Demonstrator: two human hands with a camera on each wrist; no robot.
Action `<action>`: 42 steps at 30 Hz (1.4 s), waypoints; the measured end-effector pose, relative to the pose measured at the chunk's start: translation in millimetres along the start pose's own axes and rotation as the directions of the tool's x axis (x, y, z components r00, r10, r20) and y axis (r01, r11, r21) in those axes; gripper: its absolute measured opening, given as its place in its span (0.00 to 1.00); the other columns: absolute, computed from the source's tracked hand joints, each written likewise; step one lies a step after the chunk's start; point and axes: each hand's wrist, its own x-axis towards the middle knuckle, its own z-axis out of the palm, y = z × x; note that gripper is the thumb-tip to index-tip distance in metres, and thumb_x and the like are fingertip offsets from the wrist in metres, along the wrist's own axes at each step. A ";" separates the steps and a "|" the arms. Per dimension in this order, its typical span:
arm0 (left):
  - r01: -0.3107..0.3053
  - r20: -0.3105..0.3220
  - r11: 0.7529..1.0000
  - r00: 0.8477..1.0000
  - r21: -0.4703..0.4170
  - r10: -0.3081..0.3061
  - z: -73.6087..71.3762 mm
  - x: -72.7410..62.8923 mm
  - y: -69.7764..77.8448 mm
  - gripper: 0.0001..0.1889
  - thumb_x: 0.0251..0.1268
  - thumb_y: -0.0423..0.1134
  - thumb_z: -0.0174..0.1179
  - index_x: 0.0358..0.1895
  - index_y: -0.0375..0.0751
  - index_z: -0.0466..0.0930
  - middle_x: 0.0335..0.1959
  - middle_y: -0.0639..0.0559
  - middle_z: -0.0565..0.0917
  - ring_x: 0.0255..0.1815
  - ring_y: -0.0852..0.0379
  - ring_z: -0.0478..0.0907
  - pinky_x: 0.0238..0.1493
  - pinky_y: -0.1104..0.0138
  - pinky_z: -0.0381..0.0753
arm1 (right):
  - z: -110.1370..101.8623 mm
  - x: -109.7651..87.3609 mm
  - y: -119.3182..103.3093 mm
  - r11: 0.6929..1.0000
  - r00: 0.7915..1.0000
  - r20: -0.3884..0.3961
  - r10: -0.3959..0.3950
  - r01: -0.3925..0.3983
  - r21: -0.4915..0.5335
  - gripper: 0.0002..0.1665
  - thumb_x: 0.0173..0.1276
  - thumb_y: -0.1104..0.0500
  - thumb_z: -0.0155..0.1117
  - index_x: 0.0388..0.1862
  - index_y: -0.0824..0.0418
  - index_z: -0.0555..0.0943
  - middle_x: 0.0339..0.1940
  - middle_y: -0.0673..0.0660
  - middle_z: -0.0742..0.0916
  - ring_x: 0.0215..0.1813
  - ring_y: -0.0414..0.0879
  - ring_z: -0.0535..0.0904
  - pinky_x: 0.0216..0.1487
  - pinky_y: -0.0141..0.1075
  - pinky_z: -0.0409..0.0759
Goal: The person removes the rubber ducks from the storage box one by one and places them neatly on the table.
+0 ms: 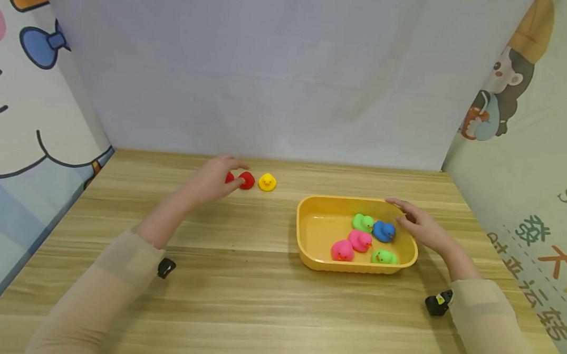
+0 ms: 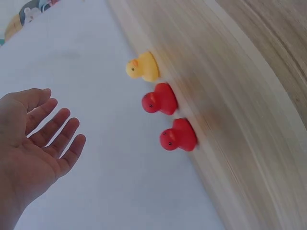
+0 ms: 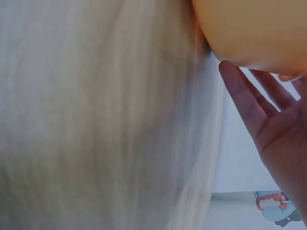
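Note:
My left hand (image 1: 214, 179) reaches to the back of the table, thumb and fingers spread beside two red toy ducks (image 1: 247, 180). In the left wrist view this hand (image 2: 41, 148) shows its palm and nothing in it, with the red ducks (image 2: 163, 99) to its right. A yellow duck (image 1: 267, 182) sits beside them. My right hand (image 1: 419, 225) rests loosely at the far right corner of a yellow tray (image 1: 308, 260), thumb over the rim. In the right wrist view, fingertips of the right hand (image 3: 273, 115) lie against the outside of the tray (image 3: 254, 33).
Inside the tray lie two green ducks (image 1: 363, 222), two pink ducks (image 1: 360, 240) and a blue duck (image 1: 384, 231). A pale curtain (image 1: 278, 81) hangs behind the wooden table (image 1: 258, 313). Printed cloths (image 1: 512, 171) flank both sides.

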 end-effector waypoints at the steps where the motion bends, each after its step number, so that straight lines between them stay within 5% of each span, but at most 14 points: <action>1: -0.009 -0.002 1.000 1.000 -0.003 0.009 -0.2 -1.0 3.0 0.20 0.65 0.38 0.59 0.59 0.36 0.74 0.58 0.40 0.75 0.57 0.43 0.72 0.58 0.53 0.74 | -0.7 0.1 -0.6 1.000 1.000 0.006 0.007 -0.007 0.011 0.27 0.75 0.62 0.47 0.72 0.61 0.61 0.70 0.66 0.66 0.66 0.61 0.65 0.59 0.26 0.68; 7: -0.098 -0.039 0.995 0.994 0.005 0.098 -0.8 -4.4 20.2 0.19 0.65 0.39 0.59 0.57 0.36 0.76 0.57 0.41 0.77 0.56 0.44 0.73 0.58 0.54 0.74 | -4.1 -1.8 -4.8 0.999 0.998 0.034 0.046 -0.047 0.025 0.28 0.75 0.60 0.47 0.72 0.59 0.60 0.71 0.65 0.66 0.66 0.64 0.66 0.61 0.55 0.68; 16: -0.213 -0.092 0.976 0.974 -0.051 0.208 -0.6 -13.8 48.4 0.18 0.63 0.37 0.60 0.56 0.38 0.76 0.56 0.44 0.77 0.58 0.46 0.73 0.57 0.57 0.76 | -6.8 -5.6 -6.6 0.992 0.993 0.058 0.099 -0.103 0.074 0.30 0.75 0.57 0.48 0.74 0.57 0.58 0.72 0.69 0.62 0.66 0.72 0.62 0.49 0.54 0.79; 33: -0.385 -0.127 0.912 0.921 -0.145 0.369 17.4 -18.9 89.3 0.22 0.61 0.35 0.62 0.60 0.40 0.73 0.58 0.50 0.76 0.62 0.51 0.69 0.64 0.59 0.70 | -2.4 -8.8 -0.9 0.989 0.994 0.065 0.087 -0.094 0.115 0.29 0.76 0.57 0.45 0.74 0.55 0.57 0.74 0.64 0.61 0.70 0.67 0.59 0.59 0.58 0.70; 42: -0.413 -0.150 0.894 0.908 -0.171 0.391 27.9 -17.7 105.8 0.21 0.61 0.35 0.63 0.59 0.43 0.75 0.58 0.51 0.77 0.62 0.54 0.70 0.64 0.62 0.70 | -3.2 -8.7 -0.5 0.985 0.995 0.064 0.082 -0.091 0.148 0.30 0.76 0.56 0.45 0.75 0.55 0.57 0.75 0.63 0.59 0.69 0.64 0.60 0.51 0.40 0.78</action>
